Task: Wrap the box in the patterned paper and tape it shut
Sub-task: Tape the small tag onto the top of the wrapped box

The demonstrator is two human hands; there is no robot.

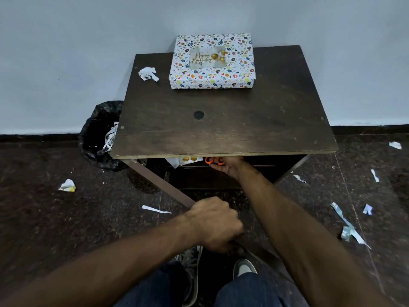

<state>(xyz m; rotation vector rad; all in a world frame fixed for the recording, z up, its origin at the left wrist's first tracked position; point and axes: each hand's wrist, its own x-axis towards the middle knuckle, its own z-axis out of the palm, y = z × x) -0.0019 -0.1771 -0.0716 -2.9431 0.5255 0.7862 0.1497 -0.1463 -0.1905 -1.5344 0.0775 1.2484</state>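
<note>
The box (pixel 212 62), covered in white patterned paper with a "Happy Birthday" label on top, lies at the far side of the dark wooden table (pixel 221 129), against the wall. My right hand (pixel 230 167) reaches under the table's front edge and holds orange-handled scissors (pixel 213 161) on the shelf there. My left hand (pixel 215 222) hangs lower, in front of the table, fingers curled; what it holds, if anything, is hidden.
Crumpled paper scraps (pixel 147 73) lie on the table's far left corner. A black-lined bin (pixel 99 136) with paper strips stands left of the table. Paper pieces (pixel 66 185) litter the dark floor. More patterned paper (pixel 183 160) sits on the shelf below.
</note>
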